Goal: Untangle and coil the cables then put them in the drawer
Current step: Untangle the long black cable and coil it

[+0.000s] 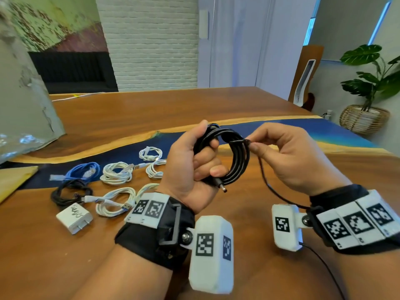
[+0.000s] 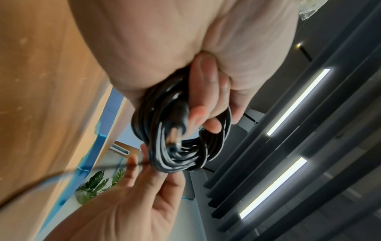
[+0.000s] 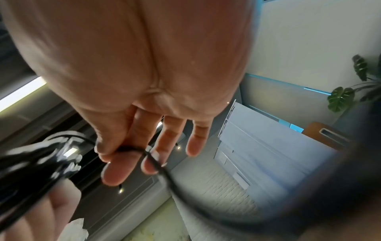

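Note:
My left hand [image 1: 194, 161] grips a coil of black cable [image 1: 236, 156] above the wooden table [image 1: 129, 113], fingers curled round its loops. A barrel plug [image 1: 220, 187] sticks out below the fist. My right hand [image 1: 281, 152] pinches the cable's loose tail [image 1: 266, 180] at the coil's right edge between thumb and forefinger; the tail hangs down past the right wrist. In the left wrist view the black coil [image 2: 181, 146] and its plug [image 2: 175, 138] fill the middle. The right wrist view shows fingers [image 3: 115, 171] pinching the thin black strand [image 3: 156, 164]. No drawer is in view.
On the table to the left lie several coiled cables: a blue cable [image 1: 86, 169], white cables [image 1: 116, 172], another black cable [image 1: 69, 193], and a white charger plug [image 1: 74, 217]. A grey block [image 1: 23, 100] stands at far left. A potted plant [image 1: 368, 92] stands at the right.

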The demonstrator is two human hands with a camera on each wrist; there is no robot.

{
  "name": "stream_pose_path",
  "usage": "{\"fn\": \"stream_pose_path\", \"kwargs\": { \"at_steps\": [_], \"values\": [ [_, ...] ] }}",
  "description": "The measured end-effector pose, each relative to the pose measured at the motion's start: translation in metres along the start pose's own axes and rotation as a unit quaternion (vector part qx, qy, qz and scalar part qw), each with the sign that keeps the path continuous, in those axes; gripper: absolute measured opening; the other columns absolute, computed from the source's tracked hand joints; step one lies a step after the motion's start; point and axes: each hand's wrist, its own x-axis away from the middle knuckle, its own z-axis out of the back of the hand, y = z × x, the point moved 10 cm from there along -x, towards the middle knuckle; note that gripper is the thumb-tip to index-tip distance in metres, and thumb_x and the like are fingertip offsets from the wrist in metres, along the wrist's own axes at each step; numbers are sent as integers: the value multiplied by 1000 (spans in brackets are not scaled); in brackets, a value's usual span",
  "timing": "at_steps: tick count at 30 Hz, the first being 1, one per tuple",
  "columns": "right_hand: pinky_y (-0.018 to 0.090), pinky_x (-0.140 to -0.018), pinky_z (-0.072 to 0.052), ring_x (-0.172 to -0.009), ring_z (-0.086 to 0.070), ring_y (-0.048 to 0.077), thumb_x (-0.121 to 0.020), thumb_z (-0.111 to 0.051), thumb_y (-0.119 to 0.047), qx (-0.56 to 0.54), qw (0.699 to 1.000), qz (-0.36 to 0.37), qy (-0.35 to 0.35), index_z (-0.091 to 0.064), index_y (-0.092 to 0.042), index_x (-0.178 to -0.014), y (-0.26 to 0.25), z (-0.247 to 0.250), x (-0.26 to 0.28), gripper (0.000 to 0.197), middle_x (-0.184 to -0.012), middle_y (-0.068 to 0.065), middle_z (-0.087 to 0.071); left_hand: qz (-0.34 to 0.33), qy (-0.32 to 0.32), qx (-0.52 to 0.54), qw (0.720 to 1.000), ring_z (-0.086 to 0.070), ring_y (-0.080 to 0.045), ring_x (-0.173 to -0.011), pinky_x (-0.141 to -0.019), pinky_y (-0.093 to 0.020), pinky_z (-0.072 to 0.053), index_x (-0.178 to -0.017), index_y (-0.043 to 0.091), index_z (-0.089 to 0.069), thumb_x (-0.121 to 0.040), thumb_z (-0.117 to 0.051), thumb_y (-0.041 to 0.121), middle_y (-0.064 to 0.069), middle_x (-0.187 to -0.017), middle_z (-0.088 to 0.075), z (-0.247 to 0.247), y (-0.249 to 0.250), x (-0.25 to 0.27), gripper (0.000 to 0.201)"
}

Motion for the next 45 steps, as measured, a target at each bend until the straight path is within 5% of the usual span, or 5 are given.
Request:
{"fn": "stream_pose_path", "kwargs": {
  "at_steps": [5, 13, 29, 36, 45],
  "values": [
    [23, -76, -54, -84, -71, 7, -91, -75, -9, -39, 997, -16, 59, -77, -33, -88, 5, -4, -1, 24, -88, -13, -77, -6, 5, 31, 999, -19, -7, -28, -38, -18, -27, -66, 10, -57, -90, -60, 40, 10, -36, -21, -1, -11, -2, 39],
    [40, -94, -53, -99, -66, 36, -98, -40, -7, -374, 905, -200, -12, -67, 16, -116, 30, -45, 8, 40, -113, 39, -67, -99, 102, -100, 985, -29, -14, -40, -64, -32, -36, -70, 14, -53, -103, -51, 42, 5, -42, -22, 17, 1, -7, 43],
    [30, -82, -61, -96, -75, 28, -96, -61, -8, -277, 929, -246, -18, -75, 0, -108, 43, -46, 11, 20, -103, 21, -77, -97, 34, -384, 917, -56, -6, -57, -62, -16, -48, -77, 13, -57, -103, -50, 40, 12, -48, -53, 3, 11, -6, 38],
    [44, -89, -53, -97, -72, 23, -90, -62, -26, -328, 899, -287, -46, -69, 4, -118, 45, -59, 17, 42, -111, 19, -76, -189, 61, -490, 849, -61, -19, -68, -75, -49, -54, -81, 15, -61, -95, -54, 63, 9, -64, -58, 5, 26, -8, 50],
    [57, -102, -49, -104, -68, 35, -81, -69, -37, -374, 881, -283, -58, -73, -10, -84, 36, -66, 18, 27, -99, 16, -72, -153, 32, -465, 871, -67, -41, -82, -86, -63, -52, -74, 15, -74, -89, -56, 71, -23, -83, -71, 5, 20, -12, 60]
  ]
}}
